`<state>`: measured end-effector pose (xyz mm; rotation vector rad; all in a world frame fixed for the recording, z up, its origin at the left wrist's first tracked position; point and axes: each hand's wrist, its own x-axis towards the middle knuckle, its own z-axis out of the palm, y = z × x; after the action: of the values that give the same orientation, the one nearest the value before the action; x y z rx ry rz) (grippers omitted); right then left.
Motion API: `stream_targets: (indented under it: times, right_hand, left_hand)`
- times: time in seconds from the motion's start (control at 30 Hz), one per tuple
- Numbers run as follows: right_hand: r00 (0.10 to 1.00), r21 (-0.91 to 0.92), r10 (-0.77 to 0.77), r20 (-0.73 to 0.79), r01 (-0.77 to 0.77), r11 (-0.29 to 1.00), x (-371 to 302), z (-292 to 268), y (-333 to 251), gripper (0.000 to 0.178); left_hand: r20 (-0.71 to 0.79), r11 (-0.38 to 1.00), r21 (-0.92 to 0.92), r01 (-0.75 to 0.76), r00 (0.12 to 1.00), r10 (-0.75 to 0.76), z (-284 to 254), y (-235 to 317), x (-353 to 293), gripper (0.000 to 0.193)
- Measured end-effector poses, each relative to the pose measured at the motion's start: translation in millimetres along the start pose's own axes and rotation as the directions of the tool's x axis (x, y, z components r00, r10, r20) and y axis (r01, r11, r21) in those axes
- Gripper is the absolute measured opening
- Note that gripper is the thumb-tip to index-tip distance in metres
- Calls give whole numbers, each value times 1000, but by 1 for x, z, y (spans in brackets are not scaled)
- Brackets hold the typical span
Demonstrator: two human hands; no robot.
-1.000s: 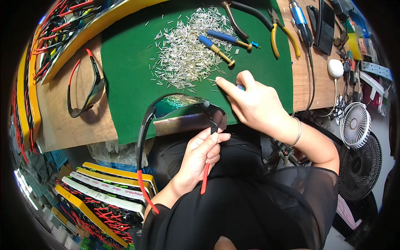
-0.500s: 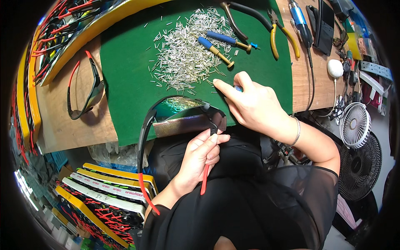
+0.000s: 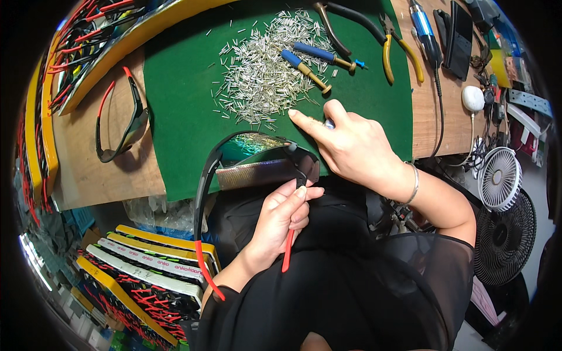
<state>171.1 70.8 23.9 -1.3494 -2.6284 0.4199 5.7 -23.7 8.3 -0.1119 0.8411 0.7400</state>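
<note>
My left hand is closed around one temple arm of a pair of wraparound sunglasses, close to the hinge. The frame is black with red temple tips, and the mirrored lens faces the mat. My right hand stretches its index finger to the near edge of a pile of small silver pins. Its other fingers curl round something small with a pale bluish end, mostly hidden. Just beyond lie two blue-handled hand tools with brass ends, one nearer and one farther.
Yellow-handled cutters and dark-handled pliers lie on the green mat. Another pair of sunglasses rests at left, beside yellow-edged trays of frames. A corded blue tool and a white fan stand at right.
My right hand has shifted slightly left, its index fingertip now at the pins' near edge. My left hand and the sunglasses stay almost still.
</note>
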Motion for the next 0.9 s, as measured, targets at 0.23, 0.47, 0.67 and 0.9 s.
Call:
stream_targets:
  times: [0.23, 0.47, 0.67, 0.9]
  right_hand:
    - [990, 163, 140, 16, -141, 976, -3, -15, 0, 36]
    - [974, 148, 208, 91, -220, 964, -48, -38, 7, 39]
    - [996, 151, 92, -7, -90, 984, -12, -20, 3, 34]
    - [996, 44, 91, -25, -90, 995, -4, -6, 3, 35]
  left_hand:
    - [4, 999, 49, -15, 1000, 14, -2, -3, -1, 20]
    - [-64, 984, 170, -60, 995, 72, 10, -5, -2, 22]
    - [-21, 996, 41, -73, 997, 74, 2, -11, -2, 18]
    - [-13, 999, 26, -30, 999, 31, 1, -8, 0, 18]
